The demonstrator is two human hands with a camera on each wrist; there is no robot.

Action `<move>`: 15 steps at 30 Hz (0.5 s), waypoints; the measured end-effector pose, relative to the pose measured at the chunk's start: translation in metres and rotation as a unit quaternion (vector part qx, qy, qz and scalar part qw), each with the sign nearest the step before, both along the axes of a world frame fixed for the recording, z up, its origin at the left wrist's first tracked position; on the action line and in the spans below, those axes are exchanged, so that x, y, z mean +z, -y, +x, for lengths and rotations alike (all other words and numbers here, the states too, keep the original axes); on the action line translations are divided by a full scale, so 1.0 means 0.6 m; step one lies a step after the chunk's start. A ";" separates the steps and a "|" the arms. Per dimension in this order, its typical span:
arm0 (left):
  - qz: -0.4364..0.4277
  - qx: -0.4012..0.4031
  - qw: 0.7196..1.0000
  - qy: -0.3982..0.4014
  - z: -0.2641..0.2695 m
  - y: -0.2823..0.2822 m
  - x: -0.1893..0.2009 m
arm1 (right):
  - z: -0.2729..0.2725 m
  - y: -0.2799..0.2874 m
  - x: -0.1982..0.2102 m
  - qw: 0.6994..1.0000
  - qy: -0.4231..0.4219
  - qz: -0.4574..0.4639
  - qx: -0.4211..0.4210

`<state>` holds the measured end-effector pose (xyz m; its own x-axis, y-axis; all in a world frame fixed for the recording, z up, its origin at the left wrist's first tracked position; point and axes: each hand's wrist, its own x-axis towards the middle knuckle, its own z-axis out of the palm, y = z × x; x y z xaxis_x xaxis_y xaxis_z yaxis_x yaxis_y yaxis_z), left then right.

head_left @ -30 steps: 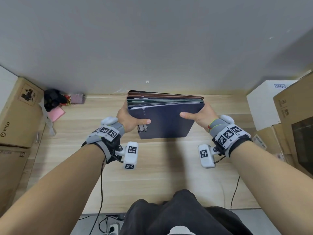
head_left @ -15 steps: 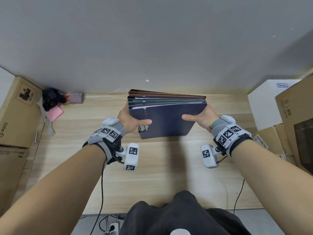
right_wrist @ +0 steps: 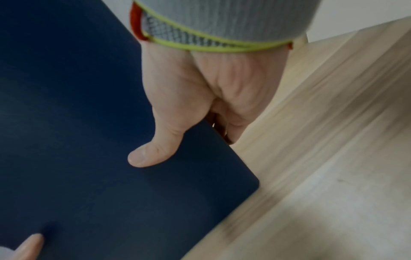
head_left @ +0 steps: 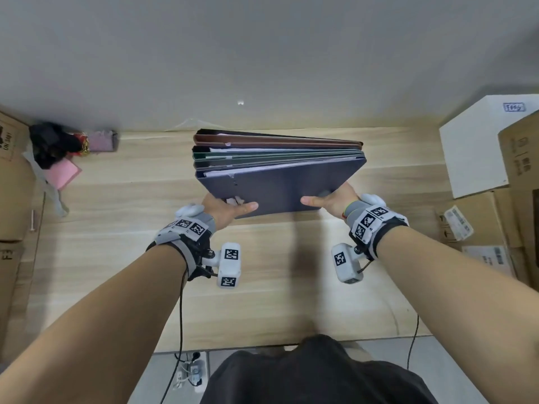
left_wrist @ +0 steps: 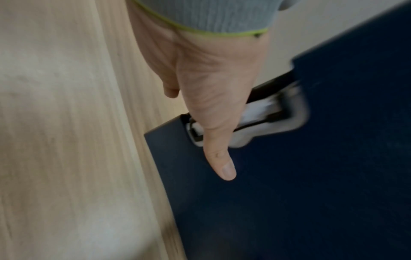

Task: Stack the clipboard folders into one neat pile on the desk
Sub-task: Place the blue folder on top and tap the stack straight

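A bundle of several clipboard folders (head_left: 277, 158) is held up over the wooden desk (head_left: 262, 272), tilted on edge, its navy cover (head_left: 280, 188) facing me and green and brown ones behind. My left hand (head_left: 230, 209) grips the near left corner, thumb on the cover beside the metal clip (left_wrist: 273, 121). My right hand (head_left: 329, 199) grips the near right corner, thumb (right_wrist: 153, 153) pressed on the navy cover (right_wrist: 89, 140), fingers hidden behind the bundle. In the left wrist view, the navy cover (left_wrist: 289, 193) fills the right side.
Cardboard boxes (head_left: 11, 182) stand at the left edge, with a black and pink clutter (head_left: 58, 158) beside them. A white box (head_left: 478, 147) and more cardboard boxes (head_left: 519, 176) stand at the right. A grey wall (head_left: 262, 53) rises behind the desk.
Both hands have slid from the bundle's sides down to its near corners, and the bundle has tipped with its left edge fanning open wider.
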<state>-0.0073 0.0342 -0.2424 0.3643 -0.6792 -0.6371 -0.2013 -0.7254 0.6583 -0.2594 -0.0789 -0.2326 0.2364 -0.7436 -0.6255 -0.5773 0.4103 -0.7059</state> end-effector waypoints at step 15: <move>0.059 -0.089 0.994 -0.009 -0.081 0.102 0.007 | -0.102 0.051 -0.044 0.977 0.032 0.207 -0.051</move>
<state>-0.0561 -0.0271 -0.2382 0.2333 -0.6520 -0.7215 -0.3231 -0.7518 0.5749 -0.3204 -0.1093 -0.2592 0.2233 -0.4524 -0.8634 -0.4785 0.7208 -0.5015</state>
